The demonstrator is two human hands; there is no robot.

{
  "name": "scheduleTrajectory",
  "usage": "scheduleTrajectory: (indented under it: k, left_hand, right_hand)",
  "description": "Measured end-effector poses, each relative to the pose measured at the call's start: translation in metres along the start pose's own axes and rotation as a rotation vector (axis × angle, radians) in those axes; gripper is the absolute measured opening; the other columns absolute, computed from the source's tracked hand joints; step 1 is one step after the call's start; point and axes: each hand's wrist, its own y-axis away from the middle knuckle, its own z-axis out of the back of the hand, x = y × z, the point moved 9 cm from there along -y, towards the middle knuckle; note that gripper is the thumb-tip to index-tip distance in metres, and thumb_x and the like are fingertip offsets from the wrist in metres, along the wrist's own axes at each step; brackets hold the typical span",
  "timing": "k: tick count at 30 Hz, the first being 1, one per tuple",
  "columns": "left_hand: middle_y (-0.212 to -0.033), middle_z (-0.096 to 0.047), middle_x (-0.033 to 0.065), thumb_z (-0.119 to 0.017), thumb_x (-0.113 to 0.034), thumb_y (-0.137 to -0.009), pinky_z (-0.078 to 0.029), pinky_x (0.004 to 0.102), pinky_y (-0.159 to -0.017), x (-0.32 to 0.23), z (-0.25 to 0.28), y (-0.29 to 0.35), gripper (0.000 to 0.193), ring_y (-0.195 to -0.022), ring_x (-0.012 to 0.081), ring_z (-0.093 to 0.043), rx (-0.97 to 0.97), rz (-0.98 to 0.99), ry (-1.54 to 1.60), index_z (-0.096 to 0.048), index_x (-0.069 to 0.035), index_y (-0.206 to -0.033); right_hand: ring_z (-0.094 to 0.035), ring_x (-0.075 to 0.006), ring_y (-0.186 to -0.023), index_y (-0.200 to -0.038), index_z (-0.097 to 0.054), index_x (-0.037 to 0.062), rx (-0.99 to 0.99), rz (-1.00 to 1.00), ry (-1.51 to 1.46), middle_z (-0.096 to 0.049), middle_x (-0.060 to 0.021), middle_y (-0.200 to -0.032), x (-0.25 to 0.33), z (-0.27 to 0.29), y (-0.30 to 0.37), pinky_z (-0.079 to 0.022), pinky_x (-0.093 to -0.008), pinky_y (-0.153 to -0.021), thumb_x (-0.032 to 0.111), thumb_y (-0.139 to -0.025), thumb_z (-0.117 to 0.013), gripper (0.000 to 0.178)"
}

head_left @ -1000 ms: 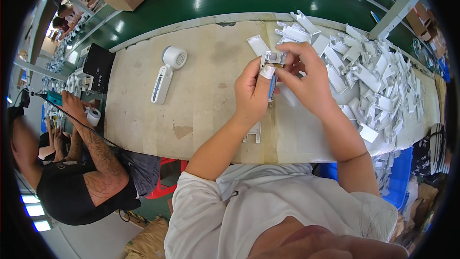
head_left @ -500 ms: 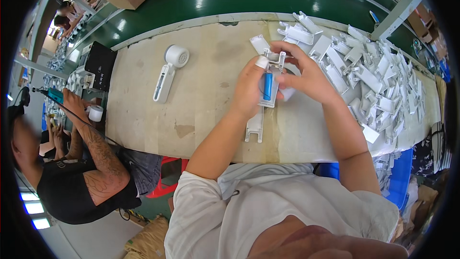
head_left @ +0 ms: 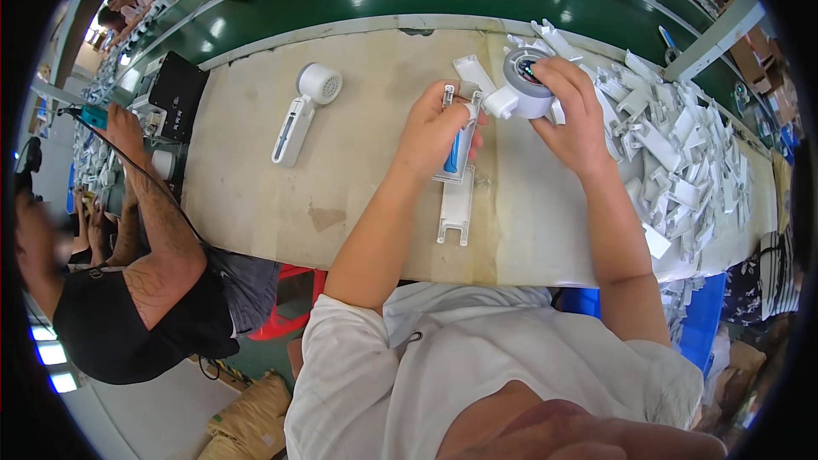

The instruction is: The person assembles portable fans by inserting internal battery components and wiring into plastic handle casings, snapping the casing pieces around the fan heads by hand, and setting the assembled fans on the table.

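My left hand [head_left: 417, 140] is closed around a narrow white handle shell [head_left: 468, 138], with a blue cylindrical battery [head_left: 452, 153] lying inside it. In my right hand [head_left: 576, 119] is a round white device head [head_left: 527, 102] with a grey ring; its open face shows dark inner parts under my fingertips. The head's short neck points at the upper end of the shell; I cannot tell whether they touch. Below the shell, a loose white cover [head_left: 456, 211] lies on the table, and another white cover [head_left: 474, 73] lies just beyond my hands.
An assembled white device [head_left: 294, 129] with a round perforated head lies left on the table [head_left: 375, 102]. White plastic covers [head_left: 660, 145] are heaped at right. A black box [head_left: 177, 106] stands at far left, beside a co-worker [head_left: 145, 298] holding a teal tool [head_left: 92, 116].
My right hand has moved right and turned the round head, bringing its open face into view. My left hand has shifted slightly left with the handle shell, which now tilts.
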Motion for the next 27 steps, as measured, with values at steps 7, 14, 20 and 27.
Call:
scheduleTrajectory:
  k: [7,14,20,27]
  left_hand:
    - [-0.080,-0.059,0.0096,-0.051,-0.009,-0.077,-0.046,0.0277,-0.049,-0.002,-0.005,0.004,0.025,-0.061,0.0135,-0.056,0.024,0.029,-0.084,-0.047,-0.001,-0.101]
    - [-0.073,-0.058,0.0078,-0.055,-0.009,-0.073,-0.045,0.0260,-0.051,0.006,-0.007,0.004,0.020,-0.059,0.0107,-0.054,0.070,-0.021,-0.399,-0.051,-0.001,-0.091]
    - [-0.071,-0.058,0.0089,-0.059,-0.012,-0.069,-0.044,0.0286,-0.056,0.014,-0.036,0.011,0.027,-0.061,0.0150,-0.055,0.216,-0.057,-0.793,-0.051,0.001,-0.091]
    - [-0.070,-0.057,0.0206,-0.059,-0.017,-0.072,-0.045,0.0382,-0.060,0.022,-0.056,0.017,0.027,-0.064,0.0341,-0.057,0.279,-0.098,-0.868,-0.048,0.004,-0.084]
  right_hand:
    - [-0.053,-0.0283,-0.103,-0.110,-0.055,0.0123,-0.028,0.125,0.072,-0.055,-0.0065,-0.109,0.006,0.003,-0.001,-0.047,-0.0367,-0.084,-0.004,-0.056,-0.072,0.059]
    - [-0.049,-0.0263,-0.111,-0.118,-0.052,0.0093,0.267,-0.460,-0.540,-0.051,-0.0084,-0.119,-0.021,-0.001,0.003,-0.038,-0.0350,-0.095,0.002,-0.066,-0.069,0.055]
    - [-0.051,-0.0200,-0.100,-0.109,-0.062,0.0091,0.566,-0.315,-0.675,-0.053,-0.0075,-0.113,-0.010,-0.008,-0.001,-0.040,-0.0290,-0.086,0.014,-0.072,-0.067,0.037]
    - [-0.051,-0.0222,-0.106,-0.106,-0.063,0.0062,0.599,-0.440,-0.627,-0.056,-0.0090,-0.111,-0.017,-0.011,0.006,-0.038,-0.0316,-0.092,0.007,-0.071,-0.064,0.035]
